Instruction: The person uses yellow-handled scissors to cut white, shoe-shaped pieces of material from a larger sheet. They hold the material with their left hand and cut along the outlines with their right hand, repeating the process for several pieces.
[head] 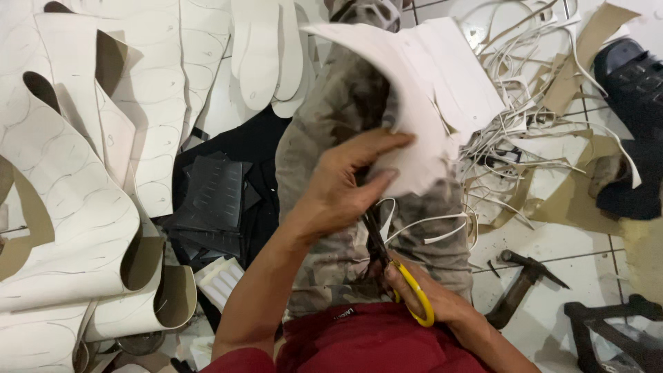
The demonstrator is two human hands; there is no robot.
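Observation:
My left hand (pixel 342 183) grips a white sheet piece (pixel 421 103) above my lap, thumb on top and fingers beneath its lower edge. My right hand (pixel 431 297) holds yellow-handled scissors (pixel 394 266), whose dark blades point up into the sheet's edge just under my left hand. A thin white offcut strip (pixel 435 228) curls away to the right of the blades. My camouflage-patterned trouser leg (pixel 331 131) lies beneath the sheet.
Curled white sheets with traced sole outlines (pixel 83 207) fill the left. Cut white soles (pixel 266 55) lie at the top, black pieces (pixel 214 200) on the floor, tangled white and brown scraps (pixel 532 117) at right, a hammer (pixel 521 276) on the tiles, a black shoe (pixel 632 76) beyond.

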